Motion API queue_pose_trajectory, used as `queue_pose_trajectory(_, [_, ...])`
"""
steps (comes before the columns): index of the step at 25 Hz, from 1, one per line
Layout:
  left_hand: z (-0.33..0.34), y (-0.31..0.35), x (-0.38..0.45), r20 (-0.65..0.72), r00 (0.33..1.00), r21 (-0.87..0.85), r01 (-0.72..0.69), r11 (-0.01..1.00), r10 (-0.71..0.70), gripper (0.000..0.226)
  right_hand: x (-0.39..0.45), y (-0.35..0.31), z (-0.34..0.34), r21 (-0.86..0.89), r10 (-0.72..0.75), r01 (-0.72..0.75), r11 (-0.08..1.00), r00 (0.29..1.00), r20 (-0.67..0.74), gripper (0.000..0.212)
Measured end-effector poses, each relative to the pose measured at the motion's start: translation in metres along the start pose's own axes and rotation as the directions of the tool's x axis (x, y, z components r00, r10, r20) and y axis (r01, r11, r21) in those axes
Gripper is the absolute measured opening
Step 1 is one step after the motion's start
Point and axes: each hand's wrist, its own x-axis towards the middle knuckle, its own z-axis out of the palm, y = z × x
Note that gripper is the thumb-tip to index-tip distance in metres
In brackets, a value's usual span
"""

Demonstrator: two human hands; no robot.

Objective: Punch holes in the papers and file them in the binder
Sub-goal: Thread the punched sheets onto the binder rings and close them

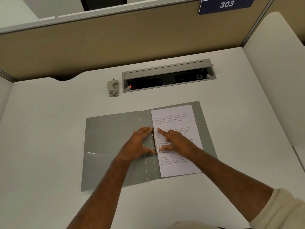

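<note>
A grey binder (112,146) lies open and flat on the white desk. A printed white paper (175,119) lies on its right half, its left edge at the metal ring mechanism (154,140). My left hand (137,143) spans the mechanism from the left, fingertips at the upper ring and thumb at the lower ring. My right hand (175,140) rests on the paper, index finger pointing at the upper ring and thumb near the lower one. A beige hole punch (113,88) stands beyond the binder, untouched.
A recessed cable tray (168,75) with its lid raised sits in the white desk (49,121) behind the binder. Beige partition walls close the desk at the back and the right, with a sign reading 303 (227,4).
</note>
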Motion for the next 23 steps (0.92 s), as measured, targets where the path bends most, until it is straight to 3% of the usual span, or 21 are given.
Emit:
queue_pose_trajectory(13, [0.009, -0.003, 0.006, -0.014, 0.999, -0.001, -0.047, 0.999, 0.047, 0.109, 0.005, 0.004, 0.009, -0.069, -0.020, 0.018, 0.997, 0.999, -0.035, 0.087])
queue_pose_trajectory(23, [0.008, 0.001, 0.003, -0.002, 0.999, 0.056, -0.053, 0.997, 0.053, 0.110, -0.002, 0.003, 0.013, -0.009, 0.004, -0.005, 1.000, 0.998, -0.064, 0.088])
